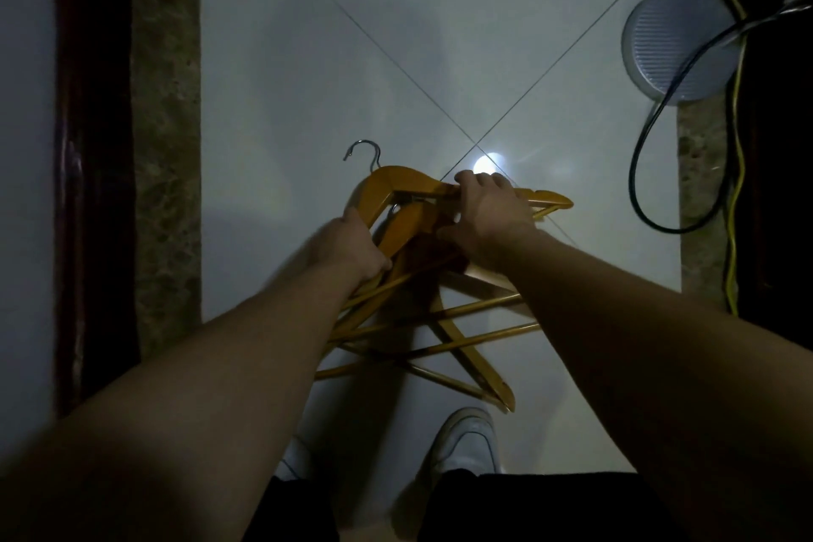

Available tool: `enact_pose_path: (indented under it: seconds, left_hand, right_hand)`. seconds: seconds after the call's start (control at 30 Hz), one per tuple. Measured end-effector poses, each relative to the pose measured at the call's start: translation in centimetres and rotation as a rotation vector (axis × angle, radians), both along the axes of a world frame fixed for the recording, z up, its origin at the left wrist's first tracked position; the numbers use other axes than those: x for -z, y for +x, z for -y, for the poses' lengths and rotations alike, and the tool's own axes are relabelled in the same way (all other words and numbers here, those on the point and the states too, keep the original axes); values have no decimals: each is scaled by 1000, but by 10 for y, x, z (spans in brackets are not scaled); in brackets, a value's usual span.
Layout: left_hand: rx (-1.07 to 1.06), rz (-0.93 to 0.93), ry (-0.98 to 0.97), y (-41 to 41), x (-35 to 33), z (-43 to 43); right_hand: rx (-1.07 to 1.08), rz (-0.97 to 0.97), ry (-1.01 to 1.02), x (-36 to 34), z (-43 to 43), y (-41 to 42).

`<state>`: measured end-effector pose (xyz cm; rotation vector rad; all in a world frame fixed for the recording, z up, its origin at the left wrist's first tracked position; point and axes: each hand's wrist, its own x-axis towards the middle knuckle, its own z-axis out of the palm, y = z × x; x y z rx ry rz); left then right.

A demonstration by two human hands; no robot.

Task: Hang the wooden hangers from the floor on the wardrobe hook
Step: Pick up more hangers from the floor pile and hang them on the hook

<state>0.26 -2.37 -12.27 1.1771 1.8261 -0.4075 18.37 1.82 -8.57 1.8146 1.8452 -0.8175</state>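
Several wooden hangers (409, 207) lie in a crossed pile on the white tiled floor, their bars fanning out toward me. One metal hook (364, 152) sticks up at the pile's far left. My left hand (352, 246) grips the left shoulder of the hangers. My right hand (488, 216) curls over the top hanger's right arm, fingers wrapped round the wood. The wardrobe hook is not in view.
A dark wooden frame (92, 172) and a marbled strip run along the left. At the right lie a round grey ribbed object (677, 44), black cables (646, 154) and a yellow cable (734, 207). My white shoes (470, 440) stand just below the pile.
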Motion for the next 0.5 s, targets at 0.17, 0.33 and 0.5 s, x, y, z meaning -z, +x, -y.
enact_pose_path:
  seconds: [0.17,0.33,0.5]
  left_hand:
    - [-13,-7,11,1,14,-2]
    - [69,10,71,3,19,1]
    - [94,24,76,6,17,1]
  right_hand:
    - [-70,139,-74,16,-4,-12]
    - [-99,244,-157,16,-5,-13]
    - [-28,162,-191,23,1,-3]
